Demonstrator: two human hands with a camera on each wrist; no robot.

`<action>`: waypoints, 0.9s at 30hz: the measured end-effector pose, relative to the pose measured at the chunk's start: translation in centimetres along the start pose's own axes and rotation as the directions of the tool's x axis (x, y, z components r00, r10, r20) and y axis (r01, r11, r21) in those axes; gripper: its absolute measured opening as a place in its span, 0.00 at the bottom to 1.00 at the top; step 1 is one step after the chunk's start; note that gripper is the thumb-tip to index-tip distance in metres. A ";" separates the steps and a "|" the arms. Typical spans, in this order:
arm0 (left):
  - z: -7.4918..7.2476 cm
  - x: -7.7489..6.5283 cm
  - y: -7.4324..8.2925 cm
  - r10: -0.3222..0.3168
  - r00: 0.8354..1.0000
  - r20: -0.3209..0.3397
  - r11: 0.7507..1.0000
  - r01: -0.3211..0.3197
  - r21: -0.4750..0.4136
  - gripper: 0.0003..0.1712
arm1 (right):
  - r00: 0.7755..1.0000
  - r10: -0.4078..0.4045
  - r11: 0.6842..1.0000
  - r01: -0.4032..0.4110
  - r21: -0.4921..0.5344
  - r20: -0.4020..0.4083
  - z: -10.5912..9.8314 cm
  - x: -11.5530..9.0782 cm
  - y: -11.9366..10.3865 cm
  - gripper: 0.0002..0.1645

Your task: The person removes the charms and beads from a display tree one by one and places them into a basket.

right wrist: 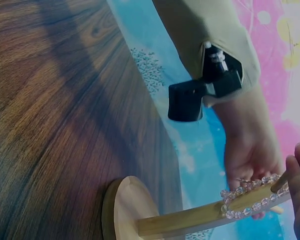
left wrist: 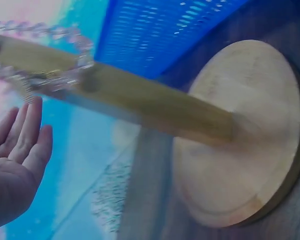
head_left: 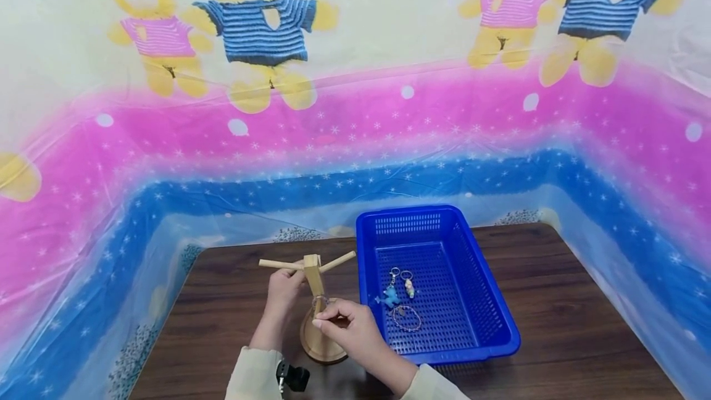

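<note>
A wooden stand [head_left: 313, 276] has a post on a round base [left wrist: 239, 185] and several pegs near its top. A bracelet of clear pinkish beads [right wrist: 247, 205] loops about the post by the front peg [right wrist: 279, 184]. My right hand [head_left: 351, 326] pinches this peg's tip between thumb and index finger. Behind the post, my left hand [head_left: 286, 292] reaches up by the left peg [head_left: 278, 265]. In the left wrist view, the left hand's fingers [left wrist: 32, 122] are fairly straight, with a fingertip right at the bracelet's thin dangling end.
Right of the stand sits a blue plastic basket [head_left: 489, 301]. Inside lie a blue animal keychain [head_left: 390, 295], a pale keychain [head_left: 409, 287] and a pink bracelet [head_left: 407, 318]. A patterned curtain [head_left: 355, 134] surrounds the dark wooden table [head_left: 577, 326]. A black camera [right wrist: 187, 100] is on the left wrist.
</note>
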State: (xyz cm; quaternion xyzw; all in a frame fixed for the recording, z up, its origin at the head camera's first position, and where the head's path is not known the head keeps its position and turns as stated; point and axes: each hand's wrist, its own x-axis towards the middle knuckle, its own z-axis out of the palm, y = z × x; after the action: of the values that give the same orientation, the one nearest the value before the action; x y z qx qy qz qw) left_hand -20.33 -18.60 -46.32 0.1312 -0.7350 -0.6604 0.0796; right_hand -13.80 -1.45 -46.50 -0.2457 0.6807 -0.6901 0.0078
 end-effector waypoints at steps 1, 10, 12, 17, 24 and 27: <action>-0.4 -0.3 0.3 0.007 1.000 -0.011 1.000 -0.007 -0.006 0.18 | 1.000 -0.001 1.000 0.001 -0.007 -0.002 0.0 0.0 -0.1 0.08; -3.7 -4.5 3.0 0.153 0.986 -0.072 0.897 -0.168 -0.408 0.11 | 1.000 -0.016 0.999 0.016 -0.028 -0.005 0.0 0.0 0.1 0.08; -4.1 -5.3 3.4 0.184 0.980 -0.072 0.857 -0.196 -0.477 0.14 | 1.000 -0.021 0.999 0.021 -0.032 -0.003 0.0 0.0 0.1 0.08; -4.4 -6.1 3.9 0.261 0.964 -0.046 0.811 -0.245 -0.531 0.16 | 1.000 -0.010 0.999 0.010 -0.037 0.001 0.0 0.1 -0.2 0.08; -4.1 -5.8 4.7 0.296 0.954 -0.039 0.805 -0.272 -0.527 0.16 | 1.000 -0.021 0.999 0.021 -0.048 -0.001 0.0 0.1 -0.2 0.08; -3.9 -5.6 5.0 0.279 0.959 -0.045 0.815 -0.261 -0.518 0.15 | 1.000 -0.020 0.999 0.020 -0.046 -0.002 0.0 0.0 -0.2 0.08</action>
State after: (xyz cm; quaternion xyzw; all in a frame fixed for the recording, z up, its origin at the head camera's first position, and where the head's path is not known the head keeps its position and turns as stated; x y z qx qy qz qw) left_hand -14.32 -20.19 -40.62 -0.0118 -0.5420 -0.8179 0.1925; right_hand -13.78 -1.48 -46.33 -0.2517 0.6938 -0.6747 -0.0055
